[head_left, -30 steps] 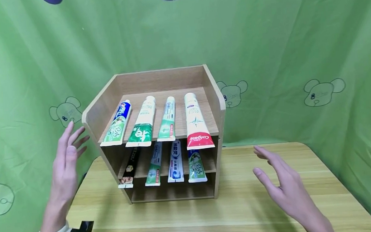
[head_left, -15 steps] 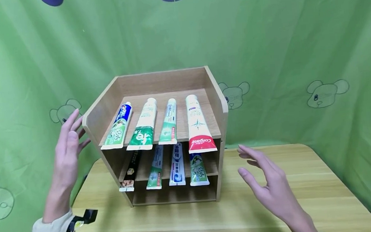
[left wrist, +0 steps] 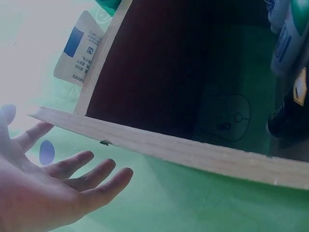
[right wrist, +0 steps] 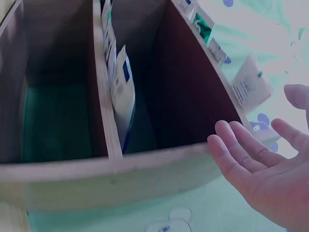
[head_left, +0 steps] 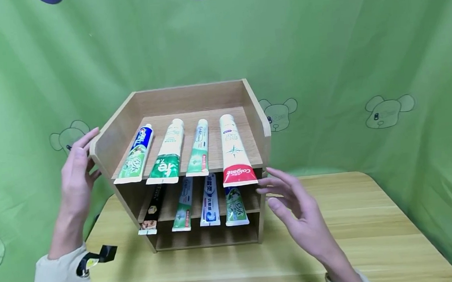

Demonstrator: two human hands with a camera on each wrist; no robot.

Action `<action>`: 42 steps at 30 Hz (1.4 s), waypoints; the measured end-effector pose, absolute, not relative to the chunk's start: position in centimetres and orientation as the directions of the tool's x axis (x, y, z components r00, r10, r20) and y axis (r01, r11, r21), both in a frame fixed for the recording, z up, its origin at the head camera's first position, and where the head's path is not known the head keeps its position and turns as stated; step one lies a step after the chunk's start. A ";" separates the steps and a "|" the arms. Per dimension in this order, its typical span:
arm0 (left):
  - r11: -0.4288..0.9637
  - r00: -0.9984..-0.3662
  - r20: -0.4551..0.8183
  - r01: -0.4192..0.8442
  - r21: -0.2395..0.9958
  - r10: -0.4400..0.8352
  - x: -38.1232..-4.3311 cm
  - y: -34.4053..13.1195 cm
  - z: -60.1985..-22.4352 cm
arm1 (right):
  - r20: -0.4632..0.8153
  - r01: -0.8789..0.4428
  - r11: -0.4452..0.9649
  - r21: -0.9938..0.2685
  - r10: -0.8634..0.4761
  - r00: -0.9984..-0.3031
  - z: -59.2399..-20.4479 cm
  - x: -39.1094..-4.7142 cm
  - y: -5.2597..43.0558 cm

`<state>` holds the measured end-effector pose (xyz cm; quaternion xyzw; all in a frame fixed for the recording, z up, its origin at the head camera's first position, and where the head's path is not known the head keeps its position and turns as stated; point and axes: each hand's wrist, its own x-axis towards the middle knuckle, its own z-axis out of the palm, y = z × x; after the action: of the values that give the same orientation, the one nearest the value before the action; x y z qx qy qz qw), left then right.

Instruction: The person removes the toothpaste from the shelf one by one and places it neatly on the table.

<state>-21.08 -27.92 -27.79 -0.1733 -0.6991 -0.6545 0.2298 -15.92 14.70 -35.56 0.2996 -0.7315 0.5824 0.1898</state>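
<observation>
A wooden shelf unit (head_left: 191,99) stands on the table in the head view, several toothpaste tubes lying on its top. Among these are a red-ended Colgate tube (head_left: 235,149) at the right and a blue-and-green tube (head_left: 134,158) at the left. My left hand (head_left: 74,180) is at the left side panel, fingers stretched out and fingertips right at its edge. Beside the right panel is my right hand (head_left: 302,223), its fingers loosely bent and holding nothing. The right wrist view shows those fingertips (right wrist: 217,140) close to the shelf's front edge.
The middle shelf bears several more tubes, including a black one (head_left: 152,211) and a white-and-blue one (head_left: 210,203). Tube ends jut past the shelf fronts. A green curtain (head_left: 342,54) hangs behind the wooden table (head_left: 358,228).
My right hand has moved left, from over the table to the shelf unit's right side. My left hand has come in against the left panel. The tubes keep their places on the shelves.
</observation>
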 end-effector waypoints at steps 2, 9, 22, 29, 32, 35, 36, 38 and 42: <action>0.057 -0.831 0.552 0.550 0.833 -0.062 -21.2 -28.2 -27.8 | 0.602 -0.632 0.098 -0.769 -0.221 -0.767 -35.6 -16.1 13.9; -0.023 -0.827 0.554 0.558 0.829 -0.089 -21.7 -28.9 -27.0 | 0.590 -0.592 -0.061 -0.803 -0.220 -0.777 -34.8 -17.2 11.0; -0.054 -0.870 0.476 0.485 0.873 -0.126 -22.4 -29.4 -25.4 | 0.522 -0.473 -0.244 -0.846 -0.203 -0.829 -32.7 -19.0 8.3; -0.062 -0.888 0.424 0.440 0.896 -0.176 -22.1 -30.0 -25.6 | 0.478 -0.421 -0.277 -0.864 -0.185 -0.859 -32.4 -19.2 7.2; -0.073 -0.897 0.410 0.425 0.902 -0.163 -22.1 -29.9 -25.8 | 0.467 -0.415 -0.280 -0.866 -0.156 -0.870 -32.3 -19.0 7.3; -0.074 -0.901 0.409 0.422 0.904 -0.144 -22.3 -29.4 -25.9 | 0.463 -0.414 -0.287 -0.864 -0.128 -0.877 -32.1 -18.8 7.7; -0.076 -0.902 0.409 0.422 0.903 -0.140 -22.5 -29.2 -25.9 | 0.460 -0.415 -0.280 -0.866 -0.117 -0.880 -32.1 -18.7 7.9; -0.071 -0.901 0.413 0.424 0.903 -0.129 -22.8 -28.7 -26.0 | 0.458 -0.420 -0.269 -0.867 -0.098 -0.883 -32.1 -18.6 8.3; -0.060 -0.903 0.415 0.423 0.904 -0.115 -23.4 -28.0 -26.2 | 0.454 -0.425 -0.242 -0.872 -0.078 -0.888 -32.2 -18.3 9.0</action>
<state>-23.36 -28.04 -26.18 -0.1167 -0.6596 -0.7185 0.1874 -18.28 9.01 -32.22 0.2079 -0.6050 0.7601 0.1140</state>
